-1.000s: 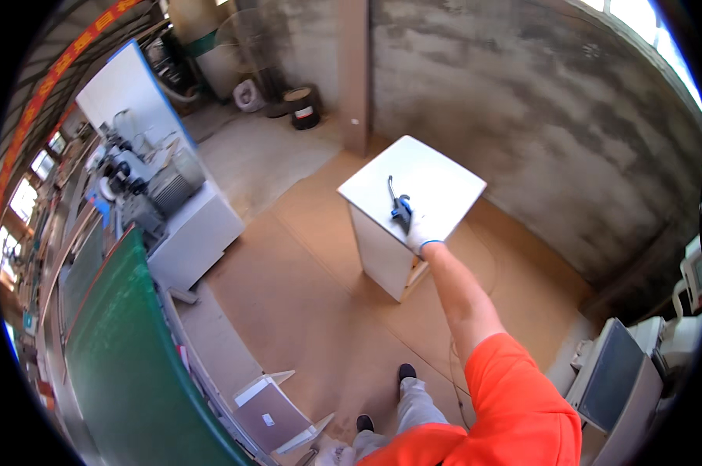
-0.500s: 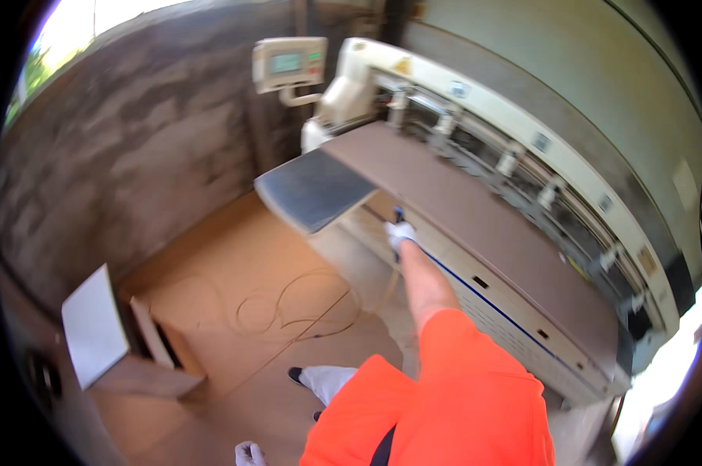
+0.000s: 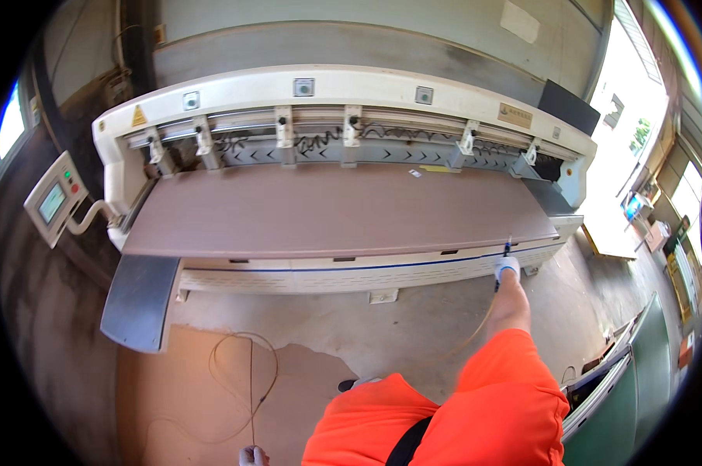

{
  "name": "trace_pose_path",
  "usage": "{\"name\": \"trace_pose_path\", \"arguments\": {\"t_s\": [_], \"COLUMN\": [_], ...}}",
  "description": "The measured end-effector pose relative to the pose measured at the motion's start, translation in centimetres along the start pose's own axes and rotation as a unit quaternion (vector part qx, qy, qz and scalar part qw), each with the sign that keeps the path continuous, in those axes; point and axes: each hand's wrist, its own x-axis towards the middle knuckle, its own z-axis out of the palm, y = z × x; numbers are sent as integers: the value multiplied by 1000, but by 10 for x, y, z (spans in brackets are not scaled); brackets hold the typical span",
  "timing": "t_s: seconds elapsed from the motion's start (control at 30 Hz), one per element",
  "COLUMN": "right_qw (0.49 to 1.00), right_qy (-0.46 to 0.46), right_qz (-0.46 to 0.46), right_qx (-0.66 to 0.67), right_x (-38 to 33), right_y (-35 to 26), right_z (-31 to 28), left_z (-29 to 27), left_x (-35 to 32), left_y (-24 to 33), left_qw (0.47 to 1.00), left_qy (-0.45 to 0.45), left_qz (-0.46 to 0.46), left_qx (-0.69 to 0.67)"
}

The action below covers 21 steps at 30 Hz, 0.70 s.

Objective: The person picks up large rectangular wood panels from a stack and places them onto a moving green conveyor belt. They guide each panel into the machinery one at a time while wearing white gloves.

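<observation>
My right hand (image 3: 507, 269), in a white glove, reaches out at arm's length and grips a slim dark tool with a blue tip (image 3: 507, 247). The tip touches the front right edge of a long brown board (image 3: 335, 213) lying flat on the bed of a big white machine (image 3: 343, 85). A thin pale hose (image 3: 467, 338) trails from the tool toward the floor. My left hand (image 3: 250, 456), also gloved, shows only at the lower edge, closed on the end of a thin hose (image 3: 251, 373) that loops over the floor.
A control box with a small screen (image 3: 53, 200) hangs on an arm at the machine's left end. A grey side shelf (image 3: 137, 301) juts out below it. Green panels (image 3: 646, 388) stand at the right. Concrete floor and brown sheets lie in front.
The view has swung from a white cabinet on the floor round to the machine. My right hand, tool in it throughout, now reaches the front right edge of the brown board.
</observation>
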Motion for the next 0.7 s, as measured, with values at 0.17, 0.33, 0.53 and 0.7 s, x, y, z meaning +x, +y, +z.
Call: {"name": "trace_pose_path", "arguments": {"t_s": [0.17, 0.33, 0.53, 0.7], "right_qw": [976, 939, 848, 448], "right_qy": [39, -3, -238, -382], "right_qz": [83, 197, -466, -808], "right_qx": [-196, 281, -85, -28], "right_x": [159, 82, -233, -654], "right_y": [11, -57, -366, -391], "right_z": [-65, 100, 247, 262], "left_z": [90, 117, 116, 113], "left_x": [6, -45, -149, -275], "left_y": [-43, -37, -57, -41], "left_qw": [983, 998, 918, 799], "left_qy": [7, 54, 333, 555], "left_qz": [-120, -34, -189, -152], "left_qx": [-135, -15, -103, -175]}}
